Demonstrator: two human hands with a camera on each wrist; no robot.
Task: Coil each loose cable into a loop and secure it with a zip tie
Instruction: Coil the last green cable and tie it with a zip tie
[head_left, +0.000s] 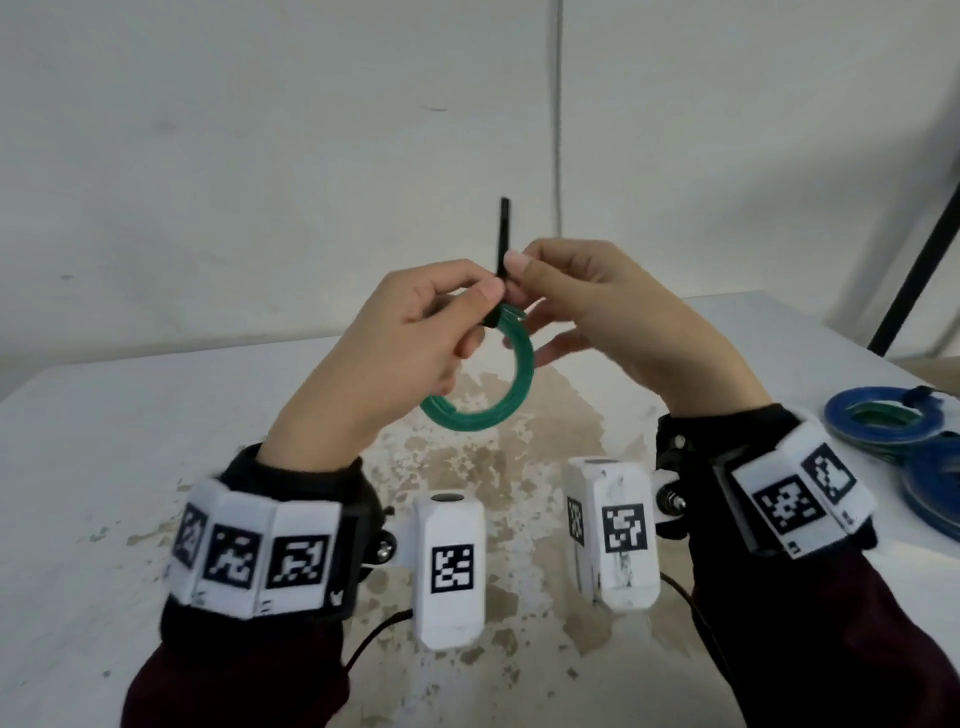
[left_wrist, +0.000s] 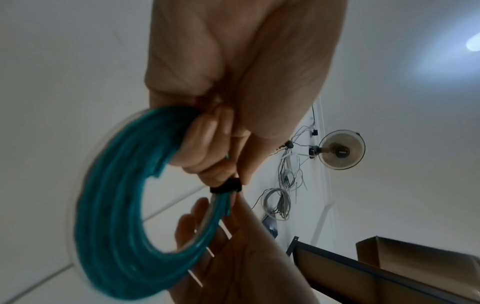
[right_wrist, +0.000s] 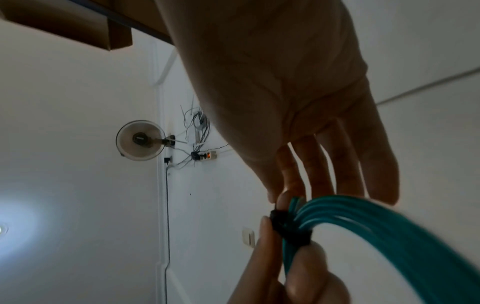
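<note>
A green cable coil (head_left: 498, 410) hangs in the air above the white table (head_left: 104, 467). A black zip tie (head_left: 504, 234) is wrapped round the top of the coil, and its tail sticks straight up. My left hand (head_left: 483, 301) grips the coil right beside the tie. My right hand (head_left: 519, 270) pinches the tie's tail between thumb and forefinger, its other fingers spread behind the coil. In the left wrist view, the left hand (left_wrist: 215, 154) curls round the coil (left_wrist: 109, 205) at the tie band (left_wrist: 226, 186). In the right wrist view, the right hand (right_wrist: 280, 197) meets the tie (right_wrist: 288, 228) on the coil (right_wrist: 389, 236).
Blue and green coiled cables (head_left: 883, 421) lie stacked at the table's right edge. A black slanted pole (head_left: 924, 249) stands beyond the right corner. The table's middle has a worn brown patch (head_left: 498, 467). A white wall rises behind.
</note>
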